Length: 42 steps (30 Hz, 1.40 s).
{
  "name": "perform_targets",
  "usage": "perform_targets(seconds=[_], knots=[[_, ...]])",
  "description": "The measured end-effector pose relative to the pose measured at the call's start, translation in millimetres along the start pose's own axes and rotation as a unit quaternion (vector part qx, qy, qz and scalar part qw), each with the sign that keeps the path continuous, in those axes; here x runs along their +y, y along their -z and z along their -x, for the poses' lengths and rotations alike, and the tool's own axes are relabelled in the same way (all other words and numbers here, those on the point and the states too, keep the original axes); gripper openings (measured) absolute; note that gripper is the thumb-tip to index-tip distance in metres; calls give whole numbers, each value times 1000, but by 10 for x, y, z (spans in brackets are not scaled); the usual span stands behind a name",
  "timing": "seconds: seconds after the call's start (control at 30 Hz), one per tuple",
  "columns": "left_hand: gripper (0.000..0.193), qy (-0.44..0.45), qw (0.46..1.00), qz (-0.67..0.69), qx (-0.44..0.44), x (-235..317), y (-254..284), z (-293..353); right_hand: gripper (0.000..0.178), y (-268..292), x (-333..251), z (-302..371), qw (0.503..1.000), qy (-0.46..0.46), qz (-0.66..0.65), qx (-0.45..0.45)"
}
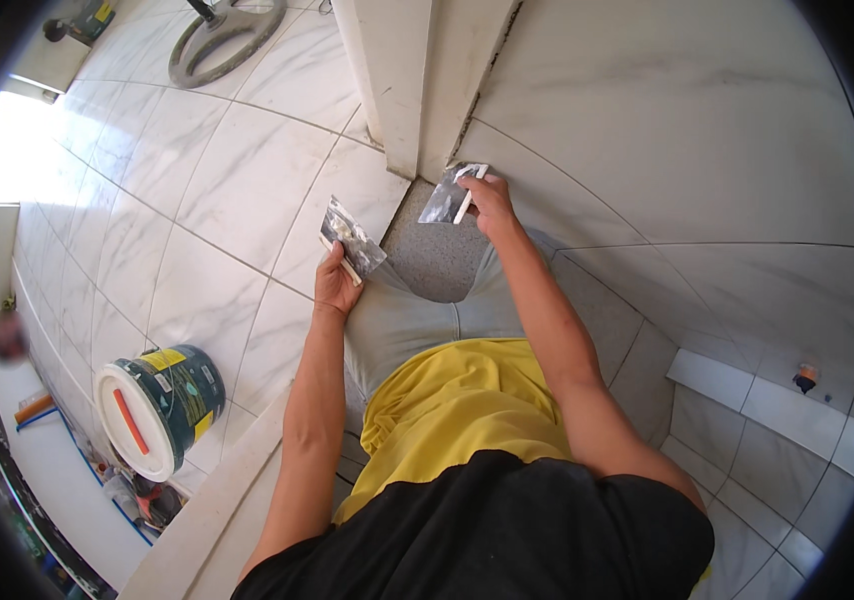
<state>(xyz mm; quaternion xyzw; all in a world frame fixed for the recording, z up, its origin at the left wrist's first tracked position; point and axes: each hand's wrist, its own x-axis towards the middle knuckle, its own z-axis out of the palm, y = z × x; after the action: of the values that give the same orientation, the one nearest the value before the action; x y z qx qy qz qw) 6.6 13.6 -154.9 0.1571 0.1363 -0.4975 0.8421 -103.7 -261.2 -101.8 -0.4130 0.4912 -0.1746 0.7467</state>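
My left hand (338, 284) grips the pale handle of a wide putty knife (356, 238). Whitish paste is smeared over its metal blade, which points up and away from me. In my right hand (492, 203) is a second putty knife (439, 203), with white paste near its handle. Its blade lies close to the foot of the door frame (405, 130), beside the wall tiles; whether it touches them I cannot tell. Below the two blades shows a strip of grey speckled floor (434, 260) between my knees.
Left of me stands a dark green bucket (194, 390) with a white lid, a red-orange strip on top. Marbled white tiles (217, 240) with dark joints cover the floor. A grey ring-shaped base (229, 45) stands farther off. Large marbled tiles (667, 120) line the right wall.
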Motion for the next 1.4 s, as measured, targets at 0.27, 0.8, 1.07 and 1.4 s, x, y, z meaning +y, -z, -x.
perform_targets(seconds=[0.27,0.8,1.07,1.4], knots=[[27,-3,1000,-12,-6,-5,-9,-7,12,-15,-108,99,998,63,-5,-4],[26,-3,1000,-8,-12,-5,3,-19,21,85,86,-176,999,-42,-29,-5],[27,1,1000,-3,-6,1,-34,-9,19,-23,-195,20,998,1,-51,-41],[27,10,1000,18,-9,14,20,-5,15,-10,-359,307,994,104,19,-42]])
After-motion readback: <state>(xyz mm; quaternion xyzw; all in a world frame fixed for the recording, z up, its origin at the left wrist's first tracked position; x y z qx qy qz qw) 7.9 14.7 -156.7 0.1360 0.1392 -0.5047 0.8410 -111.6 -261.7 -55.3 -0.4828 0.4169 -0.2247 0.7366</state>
